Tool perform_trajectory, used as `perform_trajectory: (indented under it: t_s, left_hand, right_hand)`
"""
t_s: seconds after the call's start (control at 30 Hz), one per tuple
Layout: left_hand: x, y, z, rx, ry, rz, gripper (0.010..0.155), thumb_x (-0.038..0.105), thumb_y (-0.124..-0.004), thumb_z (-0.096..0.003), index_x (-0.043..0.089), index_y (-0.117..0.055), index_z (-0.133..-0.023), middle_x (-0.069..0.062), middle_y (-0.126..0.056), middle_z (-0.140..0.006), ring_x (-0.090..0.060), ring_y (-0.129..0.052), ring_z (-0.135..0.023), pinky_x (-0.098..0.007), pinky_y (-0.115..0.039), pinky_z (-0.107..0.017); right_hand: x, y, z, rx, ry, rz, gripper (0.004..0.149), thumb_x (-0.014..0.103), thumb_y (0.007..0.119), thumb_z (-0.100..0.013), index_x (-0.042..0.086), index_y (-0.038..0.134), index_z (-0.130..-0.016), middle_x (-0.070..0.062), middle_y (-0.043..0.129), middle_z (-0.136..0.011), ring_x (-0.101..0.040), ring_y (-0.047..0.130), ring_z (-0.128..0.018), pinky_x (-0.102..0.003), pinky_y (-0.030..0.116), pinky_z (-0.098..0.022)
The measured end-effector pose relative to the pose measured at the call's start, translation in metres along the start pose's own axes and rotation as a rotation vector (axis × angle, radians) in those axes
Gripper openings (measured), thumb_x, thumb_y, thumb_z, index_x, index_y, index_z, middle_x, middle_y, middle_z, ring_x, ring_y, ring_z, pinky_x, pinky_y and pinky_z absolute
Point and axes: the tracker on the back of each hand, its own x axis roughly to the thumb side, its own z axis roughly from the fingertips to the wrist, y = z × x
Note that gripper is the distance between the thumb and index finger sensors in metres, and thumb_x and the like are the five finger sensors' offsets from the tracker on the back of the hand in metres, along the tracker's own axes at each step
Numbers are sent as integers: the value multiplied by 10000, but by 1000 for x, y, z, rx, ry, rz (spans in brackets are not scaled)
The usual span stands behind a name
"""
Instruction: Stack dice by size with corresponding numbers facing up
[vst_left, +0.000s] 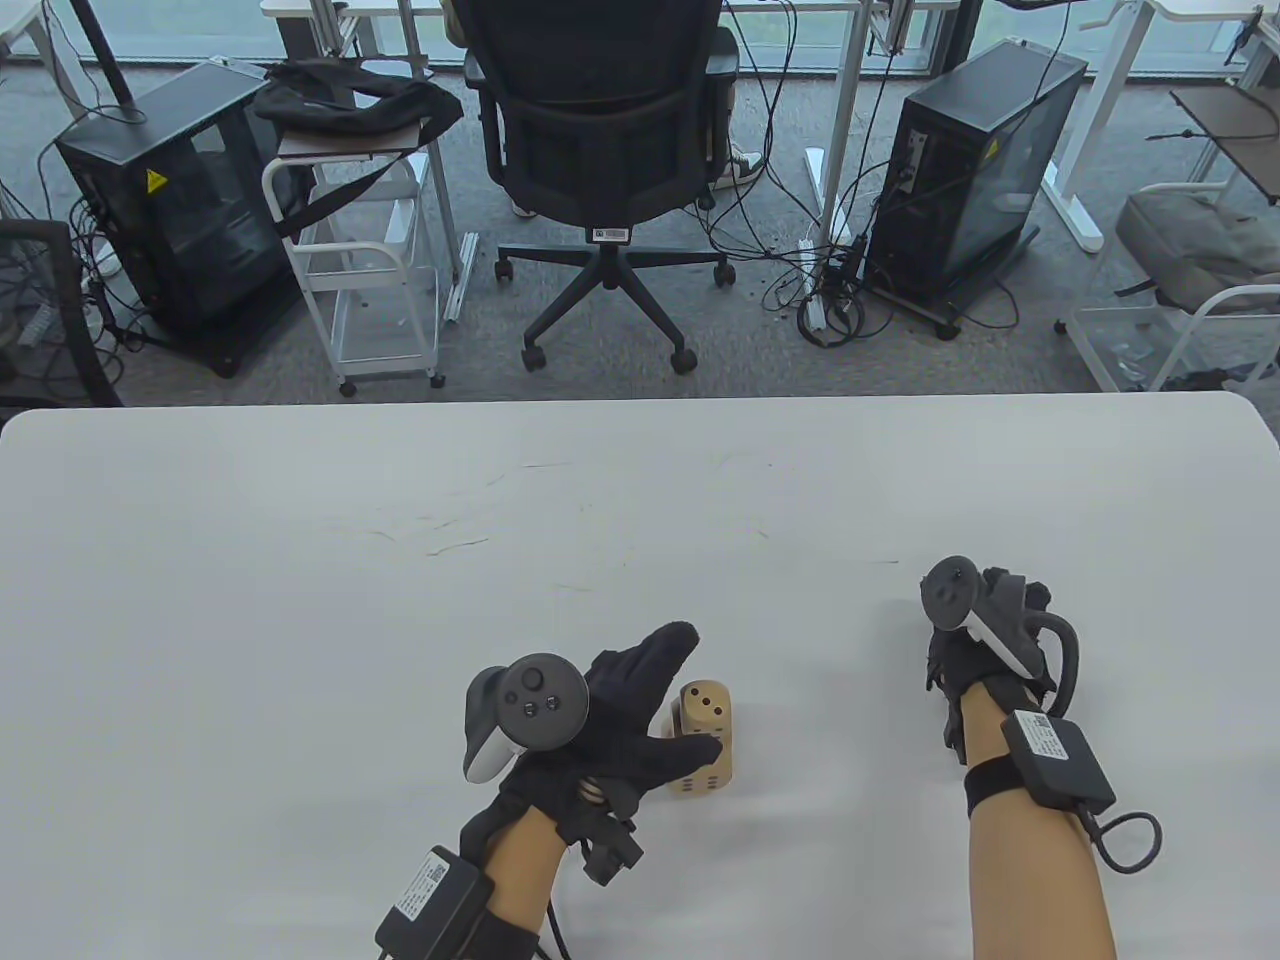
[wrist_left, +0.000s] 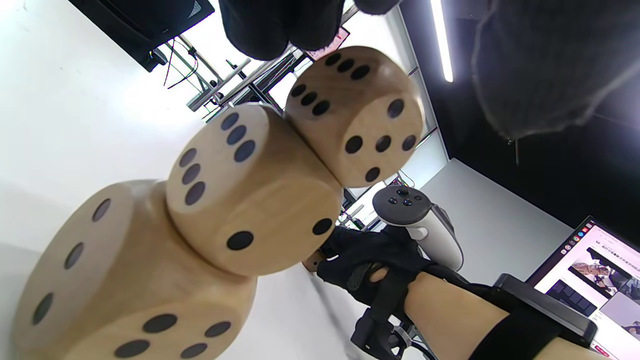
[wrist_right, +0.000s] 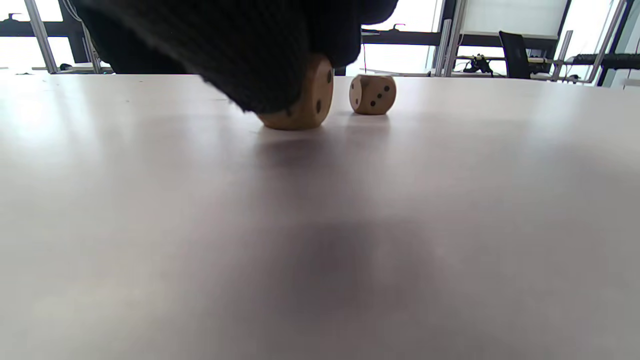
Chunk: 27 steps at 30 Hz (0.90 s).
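Note:
Three wooden dice stand stacked near the table's front: a large die at the bottom, a medium die on it, and a small die on top. In the table view the stack shows three pips up. My left hand is open around the stack, fingers behind it and thumb across its front. My right hand rests on the table to the right. Its fingers grip a loose die. Another small die sits just beyond it, hidden in the table view.
The white table spreads wide to the left and back. Beyond its far edge stand an office chair, computer towers and white carts. A monitor shows in the left wrist view.

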Motion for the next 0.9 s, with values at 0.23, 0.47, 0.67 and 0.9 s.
perform_trajectory:
  t_s: [0.23,0.47,0.67,0.9]
  left_hand:
    - [3,0,0,3,-12,-6,961,630,-951,-377,304,-386,-1084,-46,-522,-1196,-339,-602,-1117,-736,-340,-787]
    - [5,3,2,22,-28,-7,958,629,-952,-375,306,-392,-1083,-45,-526,-1195,-338,-601,-1117,-736,-337,-788]
    - [5,4,2,36,-35,-13,942,620,-957,-374,309,-416,-1080,-42,-533,-1193,-338,-602,-1117,-737,-336,-787]
    - [12,5,6,102,-60,-34,899,595,-950,-395,312,-435,-1075,-34,-551,-1186,-337,-592,-1120,-739,-299,-786]
  right_hand:
    - [17,0,16,5,-119,95,620,299,978,-386,355,676,-925,-57,821,-945,-347,668,-979,-686,386,-726]
    - [17,-14,41,-58,-260,-149,624,304,986,-372,327,682,-916,-73,833,-914,-368,713,-931,-692,447,-700]
    - [37,-50,82,-221,-430,-576,680,287,980,-387,287,624,-967,-97,799,-932,-389,682,-935,-697,432,-704]
    - [64,-82,128,-331,-604,-884,694,304,974,-399,286,605,-986,-90,796,-941,-380,688,-940,-696,439,-707]
